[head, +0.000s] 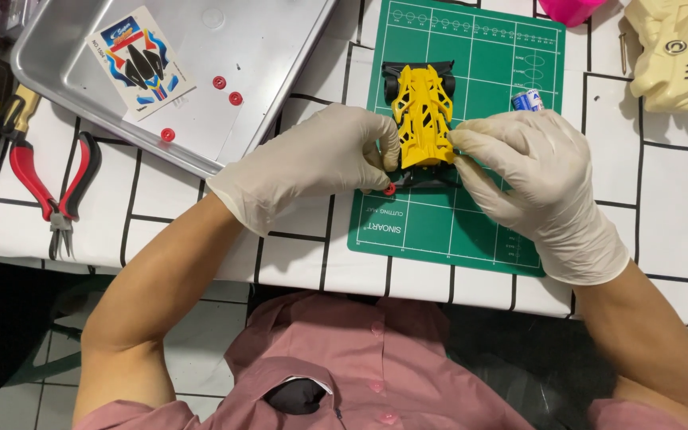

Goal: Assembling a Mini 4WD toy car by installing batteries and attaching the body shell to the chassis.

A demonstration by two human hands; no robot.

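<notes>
Left hand point(312, 163): gloved, fingertips pinched together on a small red roller point(389, 189) at the near-left corner of the toy car point(422, 119).
Right hand point(531, 171): gloved, fingers closed on the car's near-right corner, thumb against the yellow body.
Toy car: yellow shell over a black chassis, lay lengthwise on the green cutting mat point(471, 231), nose toward the person.
Battery point(528, 100): small blue-and-white cell on the mat, just beyond the right hand's knuckles — close to the car's right side.
Metal tray point(280, 56): far left, held a sticker sheet point(143, 62) and three loose red rollers point(219, 82); its near corner sat just beside the left hand.
Pliers point(53, 187): red-handled, left of the tray, well apart from the hands.
Cream plastic tool point(674, 48): upper right, off the mat.
Open room: bare mat in front of the car; bare counter either side of the mat.
Counter point(161, 223): white cover with black grid lines — near edge ran under both forearms.
Floor: pale tiles below left.
</notes>
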